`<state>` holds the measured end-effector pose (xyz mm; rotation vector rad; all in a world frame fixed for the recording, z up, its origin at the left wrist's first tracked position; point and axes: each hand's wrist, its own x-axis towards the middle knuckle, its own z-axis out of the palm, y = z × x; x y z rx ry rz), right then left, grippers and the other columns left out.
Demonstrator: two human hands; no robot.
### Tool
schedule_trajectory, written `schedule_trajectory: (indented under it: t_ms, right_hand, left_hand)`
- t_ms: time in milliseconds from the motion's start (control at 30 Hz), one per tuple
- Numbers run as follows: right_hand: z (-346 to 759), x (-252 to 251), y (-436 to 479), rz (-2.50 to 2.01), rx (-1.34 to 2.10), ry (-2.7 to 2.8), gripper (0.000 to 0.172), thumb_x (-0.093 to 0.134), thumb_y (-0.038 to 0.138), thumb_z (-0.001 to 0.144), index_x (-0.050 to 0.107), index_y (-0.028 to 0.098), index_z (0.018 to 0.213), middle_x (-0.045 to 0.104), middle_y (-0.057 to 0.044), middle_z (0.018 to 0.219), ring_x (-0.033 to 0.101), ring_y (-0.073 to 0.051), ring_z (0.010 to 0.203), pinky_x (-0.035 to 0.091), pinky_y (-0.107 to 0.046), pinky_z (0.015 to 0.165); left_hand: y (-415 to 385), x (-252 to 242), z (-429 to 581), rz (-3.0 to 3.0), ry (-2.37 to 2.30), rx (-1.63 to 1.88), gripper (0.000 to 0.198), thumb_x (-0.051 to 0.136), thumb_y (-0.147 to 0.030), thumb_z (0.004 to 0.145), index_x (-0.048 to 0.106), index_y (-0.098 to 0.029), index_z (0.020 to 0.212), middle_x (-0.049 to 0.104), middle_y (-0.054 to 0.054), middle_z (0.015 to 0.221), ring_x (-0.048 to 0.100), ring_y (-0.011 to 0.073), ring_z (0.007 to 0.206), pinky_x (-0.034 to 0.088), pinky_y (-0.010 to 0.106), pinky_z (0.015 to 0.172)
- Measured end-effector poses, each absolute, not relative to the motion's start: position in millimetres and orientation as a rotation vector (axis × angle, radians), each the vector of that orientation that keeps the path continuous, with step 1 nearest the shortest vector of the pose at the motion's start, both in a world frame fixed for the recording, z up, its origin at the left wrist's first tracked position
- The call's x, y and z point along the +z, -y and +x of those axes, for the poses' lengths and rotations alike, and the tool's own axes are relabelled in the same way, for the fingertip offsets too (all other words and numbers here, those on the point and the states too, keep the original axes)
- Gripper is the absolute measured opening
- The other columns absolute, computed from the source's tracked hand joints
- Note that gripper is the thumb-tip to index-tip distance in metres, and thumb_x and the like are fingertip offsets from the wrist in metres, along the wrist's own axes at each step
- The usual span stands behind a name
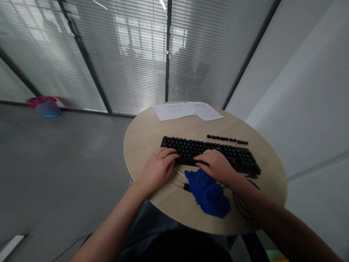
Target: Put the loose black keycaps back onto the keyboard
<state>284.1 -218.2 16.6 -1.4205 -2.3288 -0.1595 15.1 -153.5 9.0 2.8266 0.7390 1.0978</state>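
Observation:
A black keyboard [231,160] lies across the round table. My left hand [160,163] rests on its left front part, thumb and fingers stretched over the keys. At the front edge near the middle, my right hand [215,163] touches the keyboard with its fingers extended to the left; its far fingers are partly hidden. Behind the keyboard, several loose black keycaps [223,138] lie in a row. A crumpled blue cloth [209,196] sits just below my right hand. From under it sticks a black-handled tool with thin wire prongs [187,187].
Printed paper sheets [174,111] lie at the far side of the wooden round table [141,134]. A black cable [240,207] loops under my right forearm. On the floor at left stands a red and blue basket [49,107]. Glass panels with blinds [136,65] rise behind.

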Motion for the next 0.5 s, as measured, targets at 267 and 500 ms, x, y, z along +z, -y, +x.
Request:
schedule_trajectory:
  t_ms: [267, 500]
  right_hand:
    - [279.8, 9.4, 215.2, -1.327, -0.128, 2.311, 0.017, 0.068, 0.019, 0.093, 0.076, 0.018, 0.109, 0.079, -0.008, 0.107, 0.069, -0.024, 0.096, 0.052, -0.04, 0.088]
    - [280.9, 8.7, 211.1, -1.271, -0.162, 2.328, 0.017, 0.068, 0.02, 0.094, 0.078, 0.017, 0.107, 0.077, -0.01, 0.104, 0.069, -0.024, 0.097, 0.051, -0.039, 0.085]
  left_hand:
    - [151.8, 1.4, 26.4, 2.837, -0.759, 1.045, 0.023, 0.059, -0.013, 0.095, 0.074, -0.017, 0.112, 0.075, 0.009, 0.109, 0.064, 0.0245, 0.096, 0.058, 0.044, 0.087]
    - [156.3, 2.1, 25.3, 2.859, -0.779, 0.937, 0.027, 0.057, -0.016, 0.097, 0.072, -0.017, 0.119, 0.073, 0.011, 0.115, 0.064, 0.0263, 0.103, 0.057, 0.049, 0.092]
